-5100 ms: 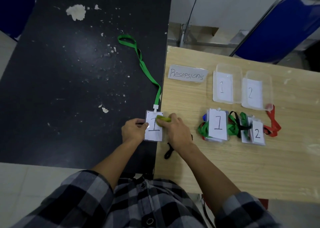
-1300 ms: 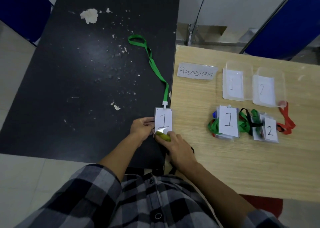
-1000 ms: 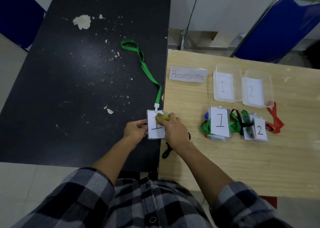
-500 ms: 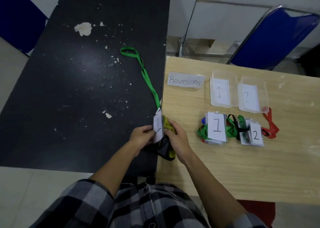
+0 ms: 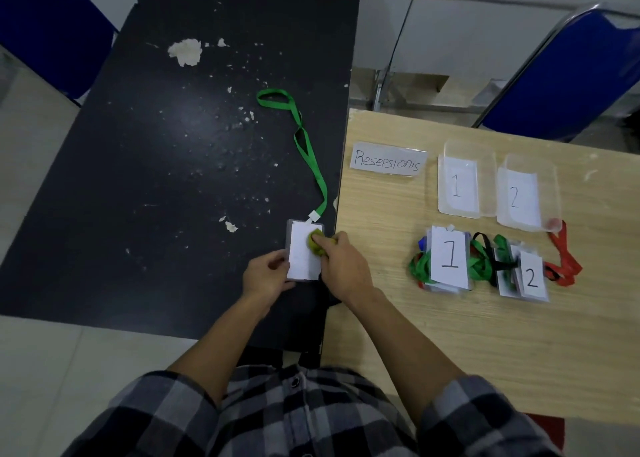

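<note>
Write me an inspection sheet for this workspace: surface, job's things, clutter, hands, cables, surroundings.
Surface: black table, chipped and flecked white, butting a wooden table.
Job's things: badge holder flat on the black table, green lanyard clipped on; yellow-green cloth pressed on it.
Clutter: badge stack 1, badge stack 2, clear tub 1, clear tub 2, Resepsionis label.
Hands: left hand pinches the holder's edge; right hand grips the cloth.
Cables: nothing seen.
Surroundings: blue chair, pale floor.

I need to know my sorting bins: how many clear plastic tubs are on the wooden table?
2. The tub labelled 1 stands just right of the Resepsionis sign; the tub labelled 2 sits beside it, further right. None seems hidden.
</note>
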{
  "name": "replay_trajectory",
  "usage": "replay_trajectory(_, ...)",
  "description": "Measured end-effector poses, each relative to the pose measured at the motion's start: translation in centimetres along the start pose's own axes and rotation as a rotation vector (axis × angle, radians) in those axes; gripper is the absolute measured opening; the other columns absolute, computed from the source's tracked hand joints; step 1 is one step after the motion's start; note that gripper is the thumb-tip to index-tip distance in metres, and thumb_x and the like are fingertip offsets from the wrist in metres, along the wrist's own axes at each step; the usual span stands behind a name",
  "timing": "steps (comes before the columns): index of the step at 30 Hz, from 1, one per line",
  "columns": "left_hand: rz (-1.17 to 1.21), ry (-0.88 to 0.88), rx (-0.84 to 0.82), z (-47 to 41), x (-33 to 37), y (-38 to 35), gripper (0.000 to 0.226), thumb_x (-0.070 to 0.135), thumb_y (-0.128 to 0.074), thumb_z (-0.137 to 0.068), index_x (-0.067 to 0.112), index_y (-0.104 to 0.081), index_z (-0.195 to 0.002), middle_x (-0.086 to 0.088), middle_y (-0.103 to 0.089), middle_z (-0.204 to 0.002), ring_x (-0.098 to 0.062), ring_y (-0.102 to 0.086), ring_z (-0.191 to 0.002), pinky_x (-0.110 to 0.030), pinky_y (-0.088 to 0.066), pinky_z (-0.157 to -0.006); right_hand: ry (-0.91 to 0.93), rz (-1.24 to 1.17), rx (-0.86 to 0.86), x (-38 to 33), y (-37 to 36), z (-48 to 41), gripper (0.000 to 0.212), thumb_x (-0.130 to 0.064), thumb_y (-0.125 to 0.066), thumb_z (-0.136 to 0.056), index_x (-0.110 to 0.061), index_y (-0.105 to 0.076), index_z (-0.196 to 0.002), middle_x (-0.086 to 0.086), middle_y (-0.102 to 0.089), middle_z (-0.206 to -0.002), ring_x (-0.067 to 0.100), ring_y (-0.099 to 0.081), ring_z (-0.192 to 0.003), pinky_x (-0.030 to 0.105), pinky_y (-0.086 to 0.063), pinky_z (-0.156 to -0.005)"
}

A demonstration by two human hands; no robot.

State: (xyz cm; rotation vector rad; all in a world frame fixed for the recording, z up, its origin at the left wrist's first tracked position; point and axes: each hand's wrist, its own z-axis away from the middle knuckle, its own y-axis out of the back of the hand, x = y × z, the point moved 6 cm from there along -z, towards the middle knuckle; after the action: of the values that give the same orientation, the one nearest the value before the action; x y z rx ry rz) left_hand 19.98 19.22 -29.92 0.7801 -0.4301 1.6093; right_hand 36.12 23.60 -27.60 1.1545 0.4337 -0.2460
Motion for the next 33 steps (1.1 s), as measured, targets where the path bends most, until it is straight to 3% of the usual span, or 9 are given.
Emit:
replay_trajectory(3,-0.055,-0.025,0.068,-0.4,-0.1,0.5,0.027,0.008,-0.069,-0.090,0.015,-0.072,-0.116,-0.003,-0.074,-0.093,-0.020,-0.073,-0.086,-0.035,-0.062,-0.074,0.033,0.097,-0.028,-1.3,-0.1,-1.2,0.059,-0.008,-0.052,-0.093,-0.029,-0.039,-0.147,0.009,-0.042,-0.122,0.031,-0.054,-0.094,0.037,-0.043,-0.068)
replay_trajectory(7,0.009,0.011,0.027,-0.9,-0.4,0.6,0.027,0.007,-0.068,-0.092,0.021,-0.072,-0.115,-0.001,-0.074,-0.091,-0.015,-0.069,-0.078,-0.026,-0.056,-0.067,0.128,0.130,-0.064,-3.2,-1.7,1.5,0.067,-0.006,-0.053,-0.091,-0.033,-0.033,-0.149,0.009,-0.040,-0.124,0.030,-0.048,-0.101,0.035,-0.037,-0.067)
replay_trajectory(13,-0.054,-0.015,0.017,-1.4,-0.8,0.9,0.030,0.008,-0.064,-0.094,0.019,-0.070,-0.121,-0.002,-0.074,-0.093,-0.017,-0.070,-0.082,-0.028,-0.058,-0.071,0.259,0.266,-0.119,-1.5,-1.7,3.5,0.065,-0.011,-0.052,-0.093,-0.035,-0.031,-0.150,0.010,-0.040,-0.131,0.031,-0.047,-0.109,0.042,-0.049,-0.075)
replay_trajectory(20,-0.037,-0.002,0.034,-1.1,-0.7,1.4,0.030,0.005,-0.064,-0.094,0.018,-0.070,-0.121,-0.005,-0.074,-0.093,-0.021,-0.071,-0.085,-0.028,-0.058,-0.071,0.073,0.273,-0.038,-3.1,-0.3,-1.4,0.079,0.001,-0.060,-0.086,-0.029,-0.026,-0.151,0.012,-0.036,-0.132,0.030,-0.048,-0.107,0.041,-0.051,-0.077)
replay_trajectory(28,0.034,0.015,0.075,-1.5,-1.5,3.4,0.024,0.005,-0.066,-0.092,0.014,-0.072,-0.113,-0.011,-0.074,-0.101,-0.023,-0.072,-0.091,-0.034,-0.060,-0.078,0.262,0.157,-0.142,-3.9,-3.4,4.2,0.067,-0.009,-0.049,-0.092,-0.036,-0.028,-0.150,0.009,-0.040,-0.120,0.033,-0.052,-0.095,0.040,-0.047,-0.064)
replay_trajectory(31,-0.065,-0.114,0.229,-0.8,0.4,5.4,0.026,0.011,-0.068,-0.090,0.018,-0.073,-0.114,-0.002,-0.074,-0.100,-0.018,-0.071,-0.089,-0.038,-0.060,-0.084,0.051,0.007,-0.004,-2.7,-1.1,2.5,0.062,-0.013,-0.047,-0.098,-0.029,-0.024,-0.153,0.009,-0.039,-0.125,0.033,-0.058,-0.089,0.038,-0.046,-0.067)
replay_trajectory(33,-0.176,-0.259,0.313,0.5,2.9,6.3,0.027,0.014,-0.067,-0.090,0.019,-0.074,-0.115,0.010,-0.072,-0.097,-0.010,-0.068,-0.091,-0.030,-0.056,-0.089,-0.072,-0.088,0.099,-2.8,0.7,0.9,0.063,-0.021,-0.047,-0.101,-0.021,-0.017,-0.157,0.010,-0.036,-0.132,0.032,-0.060,-0.090,0.040,-0.048,-0.071)
